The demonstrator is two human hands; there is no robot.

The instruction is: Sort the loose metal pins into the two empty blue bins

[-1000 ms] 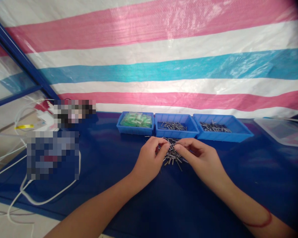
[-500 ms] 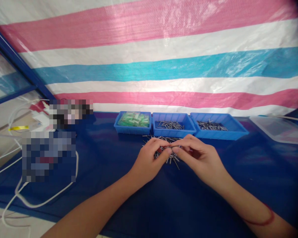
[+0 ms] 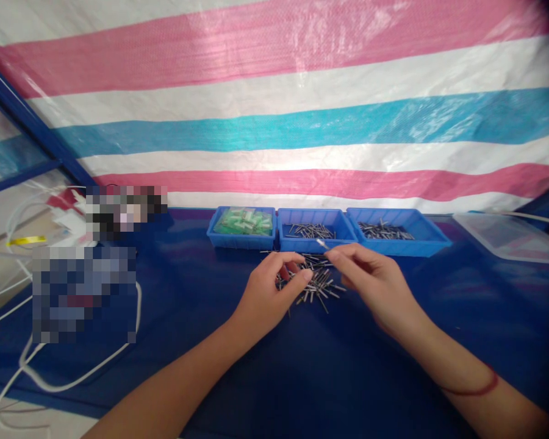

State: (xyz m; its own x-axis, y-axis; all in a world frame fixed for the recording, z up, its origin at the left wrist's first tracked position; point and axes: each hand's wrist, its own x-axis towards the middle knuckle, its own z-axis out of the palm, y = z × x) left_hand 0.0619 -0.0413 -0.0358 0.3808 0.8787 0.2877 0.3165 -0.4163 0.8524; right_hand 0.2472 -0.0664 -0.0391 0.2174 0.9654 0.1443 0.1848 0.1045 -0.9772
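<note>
A loose pile of thin metal pins [image 3: 319, 286] lies on the blue table [image 3: 274, 372]. My left hand [image 3: 269, 286] is at the pile's left side, its thumb and index finger apart with nothing seen between them. Pinched between the thumb and fingers of my right hand [image 3: 375, 280] is a small metal pin [image 3: 321, 243], its bright tip pointing up and left, near the front of the middle blue bin [image 3: 315, 244]. That bin holds similar metal pieces.
The left blue bin [image 3: 242, 241] holds green and clear pieces; the right blue bin [image 3: 402, 246] holds metal pins. A translucent plastic lid [image 3: 507, 238] lies at the far right. White cables [image 3: 139, 311] loop at the left. A striped sheet [image 3: 274, 131] hangs behind.
My hands have moved apart. My left thumb and index finger have opened, and my right hand has shifted slightly right and up with the pin. The view has shifted slightly.
</note>
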